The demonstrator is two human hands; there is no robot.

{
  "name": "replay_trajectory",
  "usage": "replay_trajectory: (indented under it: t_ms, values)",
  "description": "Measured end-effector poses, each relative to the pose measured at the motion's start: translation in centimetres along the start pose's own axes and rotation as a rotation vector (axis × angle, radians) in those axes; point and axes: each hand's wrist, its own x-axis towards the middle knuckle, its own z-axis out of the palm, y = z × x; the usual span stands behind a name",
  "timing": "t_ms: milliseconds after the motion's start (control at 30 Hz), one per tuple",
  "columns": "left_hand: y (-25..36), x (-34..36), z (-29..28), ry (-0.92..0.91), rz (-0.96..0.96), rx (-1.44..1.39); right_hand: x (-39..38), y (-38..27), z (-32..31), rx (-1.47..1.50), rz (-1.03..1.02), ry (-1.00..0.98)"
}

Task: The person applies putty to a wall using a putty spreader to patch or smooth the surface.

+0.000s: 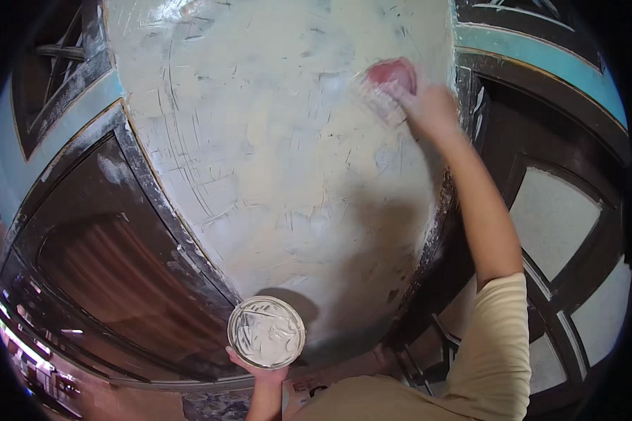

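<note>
The wall panel (288, 154) ahead of me is coated with pale cream putty in uneven patches and streaks. My right hand (432, 112) is up near its upper right edge, closed round a putty spreader (393, 72) with a red part and a pale part. Motion blurs the spreader, so its exact shape is unclear; it appears to be against the wall. Low down, my left hand (260, 368) grips a round tub (301, 345) from below. Whitish putty (270, 331) lies smeared inside the tub, whose opening faces me.
A dark wooden door (119, 281) stands left of the wall, its frame smudged white. To the right is another dark door (555, 140) with pale panels. Light blue strips (541, 59) run above both doors. A patterned item (214, 405) lies on the floor below.
</note>
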Motion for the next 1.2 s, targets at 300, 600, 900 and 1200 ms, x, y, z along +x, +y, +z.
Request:
replay_trajectory:
  t_ms: [300, 600, 900, 1200]
  values:
    - [-1.7, 0.9, -0.2, 0.018, -0.001, -0.069, -4.9, 1.8, 2.7, 0.32, -0.158, 0.062]
    - [-5.4, 3.0, 2.7, -0.009, -0.062, -0.036, 4.0, 6.8, -1.7, -0.128, -0.099, 0.17]
    - [-8.2, 4.8, 3.8, 0.011, -0.035, -0.029, -6.7, 6.9, 4.4, 0.746, -0.21, -0.1]
    - [-8.0, 8.6, 4.6, 0.03, 0.007, 0.179, -22.2, 4.1, 15.5, 0.951, 0.074, -0.737]
